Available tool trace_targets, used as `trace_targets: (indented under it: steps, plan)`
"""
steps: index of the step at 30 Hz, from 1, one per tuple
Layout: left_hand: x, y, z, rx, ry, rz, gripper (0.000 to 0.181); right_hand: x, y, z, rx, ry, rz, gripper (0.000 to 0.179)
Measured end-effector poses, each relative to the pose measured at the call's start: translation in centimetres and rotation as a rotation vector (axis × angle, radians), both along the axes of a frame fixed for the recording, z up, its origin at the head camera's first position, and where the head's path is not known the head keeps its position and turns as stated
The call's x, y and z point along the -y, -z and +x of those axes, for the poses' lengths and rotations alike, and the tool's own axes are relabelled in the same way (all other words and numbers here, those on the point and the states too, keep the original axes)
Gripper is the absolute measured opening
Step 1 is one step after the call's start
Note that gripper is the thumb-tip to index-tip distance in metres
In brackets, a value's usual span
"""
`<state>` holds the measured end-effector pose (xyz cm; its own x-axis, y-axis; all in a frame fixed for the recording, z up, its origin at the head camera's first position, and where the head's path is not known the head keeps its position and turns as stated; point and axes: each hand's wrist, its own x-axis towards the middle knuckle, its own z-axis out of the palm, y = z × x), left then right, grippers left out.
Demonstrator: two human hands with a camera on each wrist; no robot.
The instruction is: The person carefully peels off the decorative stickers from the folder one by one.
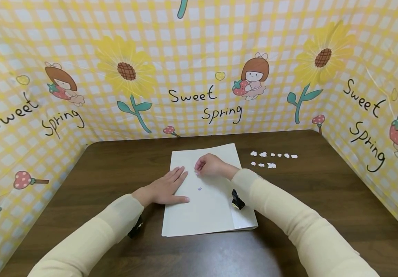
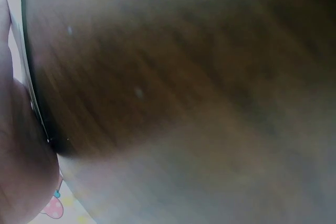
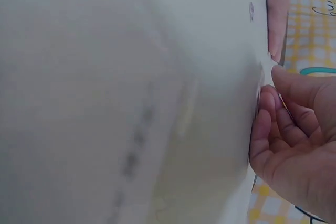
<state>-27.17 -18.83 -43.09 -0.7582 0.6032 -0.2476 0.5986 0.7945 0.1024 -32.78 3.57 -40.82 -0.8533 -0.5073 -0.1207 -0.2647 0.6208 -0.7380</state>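
A white folder-like stack of paper (image 1: 199, 215) lies on the brown table. My left hand (image 1: 167, 187) is spread flat over its left edge, fingers straight and thumb reaching inward. Above the middle of the stack, my right hand (image 1: 212, 165) has its fingers curled and their tips low at the surface. A tiny white paper scrap (image 1: 197, 174) with purplish marks shows at those fingertips, seemingly pinched; the fingers partly hide it. Nearer me, a small bluish-purple mark or scrap (image 1: 200, 189) is on the white surface. The right wrist view shows the curled right hand (image 3: 294, 135) from the side.
Several small white torn scraps (image 1: 271, 165) lie in two rows right of the stack. A clear strip (image 1: 243, 221) runs along the stack's lower right edge. Patterned yellow cloth (image 1: 192, 69) rises behind and beside the brown table (image 1: 115, 169).
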Motion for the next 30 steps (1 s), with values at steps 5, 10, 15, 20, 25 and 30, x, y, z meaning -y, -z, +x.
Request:
trace_targets:
  steps: [5,10,15,20,25,30]
  plan:
    - [-0.03,0.00,-0.03,-0.008,0.009,0.000,0.105,0.45,-0.01,0.22,-0.075,-0.010,0.048,0.010]
    - [-0.03,0.09,-0.10,-0.018,0.016,-0.001,0.106,0.70,0.04,0.29,-0.093,-0.013,0.070,0.010]
    - [-0.02,0.11,-0.10,-0.015,0.014,0.002,0.106,0.72,0.12,0.31,-0.107,-0.009,0.073,0.011]
    - [0.02,0.02,0.02,-0.014,0.026,0.021,0.105,0.70,0.36,0.16,-0.105,-0.004,0.060,0.013]
    - [-0.05,-0.34,0.19,-0.010,0.032,0.024,0.103,0.66,0.37,0.16,-0.090,-0.023,0.070,0.012]
    - [-0.02,-0.38,0.23,-0.006,0.035,0.030,0.103,0.56,0.08,0.39,-0.088,-0.051,0.087,0.010]
